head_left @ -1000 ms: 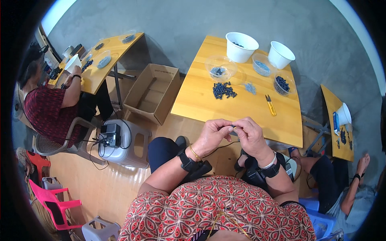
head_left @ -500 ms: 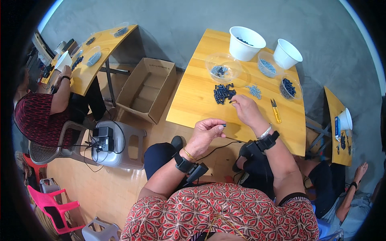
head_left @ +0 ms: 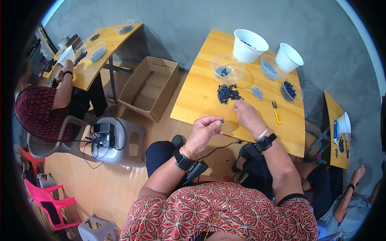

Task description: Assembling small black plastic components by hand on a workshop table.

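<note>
Bright even daylight, fisheye-bent edges

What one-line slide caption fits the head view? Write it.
Seated at a wooden table, right hand reaches the pile of dark parts; left hand pinches one small part.

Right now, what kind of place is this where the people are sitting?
Probably a small workshop where people put little parts together by hand. Wooden tables hold a pile of small dark parts, clear bowls and white tubs, and another person works at a table nearby.
</note>
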Action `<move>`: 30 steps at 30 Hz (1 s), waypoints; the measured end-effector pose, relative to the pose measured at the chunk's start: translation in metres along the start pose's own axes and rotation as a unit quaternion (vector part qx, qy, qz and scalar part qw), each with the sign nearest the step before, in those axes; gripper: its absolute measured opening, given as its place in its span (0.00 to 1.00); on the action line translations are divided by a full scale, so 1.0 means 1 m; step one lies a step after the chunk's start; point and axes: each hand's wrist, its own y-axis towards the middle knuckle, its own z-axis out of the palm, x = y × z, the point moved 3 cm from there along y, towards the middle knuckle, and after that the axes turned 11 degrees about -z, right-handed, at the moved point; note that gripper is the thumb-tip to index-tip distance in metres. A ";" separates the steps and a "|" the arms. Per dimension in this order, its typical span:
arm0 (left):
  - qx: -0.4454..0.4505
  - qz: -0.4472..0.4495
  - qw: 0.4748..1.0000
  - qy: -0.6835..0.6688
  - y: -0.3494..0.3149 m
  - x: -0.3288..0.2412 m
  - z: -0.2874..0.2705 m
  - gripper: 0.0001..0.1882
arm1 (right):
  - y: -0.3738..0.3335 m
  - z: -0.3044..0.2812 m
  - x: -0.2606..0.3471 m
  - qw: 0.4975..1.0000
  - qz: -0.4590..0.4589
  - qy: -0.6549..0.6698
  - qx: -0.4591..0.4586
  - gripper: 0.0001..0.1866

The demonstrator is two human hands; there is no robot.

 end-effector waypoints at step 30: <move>-0.009 -0.019 1.000 0.000 -0.011 -0.002 0.011 0.07 | -0.028 -0.025 -0.032 0.996 0.048 0.072 -0.037 0.08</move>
